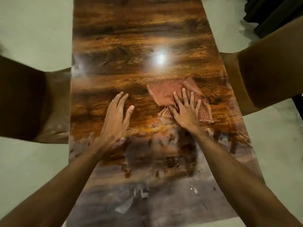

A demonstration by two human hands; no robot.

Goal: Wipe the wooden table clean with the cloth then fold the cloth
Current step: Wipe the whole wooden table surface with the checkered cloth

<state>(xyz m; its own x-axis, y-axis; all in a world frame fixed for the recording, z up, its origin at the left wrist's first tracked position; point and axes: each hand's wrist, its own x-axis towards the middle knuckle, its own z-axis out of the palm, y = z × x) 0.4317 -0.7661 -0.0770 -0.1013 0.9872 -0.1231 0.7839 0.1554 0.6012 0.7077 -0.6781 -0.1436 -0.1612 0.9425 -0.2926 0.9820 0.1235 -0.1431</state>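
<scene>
- Your right hand (186, 108) lies flat, fingers spread, pressing the cloth (165, 92); nothing is gripped.
- Cloth sits right of centre on the table (114, 46), long axis slanting far-left to near-right.
- Your left hand (117, 112) is flat, empty, just left of it.

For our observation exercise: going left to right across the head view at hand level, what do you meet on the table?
Left hand, palm down on bare wood → right hand, flat on the cloth → the checked cloth's right edge → the wooden table's right edge.
</scene>
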